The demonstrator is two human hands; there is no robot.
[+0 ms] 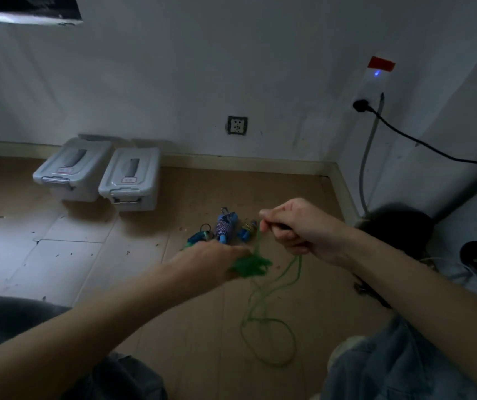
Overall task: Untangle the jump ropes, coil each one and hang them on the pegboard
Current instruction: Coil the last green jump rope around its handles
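Denim-clad knees (399, 368) fill the bottom corners, soft and creased, with 2 bare forearms reaching out above them. Beneath them, the floor (202, 327) is laid in smooth tan boards, dusted with small dark specks. A matte white wall (173, 67) rises behind it, scuffed in places, carrying a square socket (237, 125) and, further right, a plug with a black cable (422, 142).

2 pale plastic boxes (101, 174) with rounded lids, grey handles and metal latches are set side by side against the skirting board.

A thin green rope (266, 327) is seen trailing in loose round loops on the floor between the knees, its upper part raised to the hands. The right hand (298, 226) is curled, with the rope pinched between thumb and forefinger. The left hand (217, 261) is held palm down just beside it, with a blurred green bunch of the same rope at its fingertips; whether the fingers are closed round that bunch cannot be told.

3 small bundles (225, 226) of already wound rope lie on the floor just beyond the hands: 1 teal, 1 striped purple and white with blue handles, 1 blue with yellowish winding. They are close together, near the boxes.
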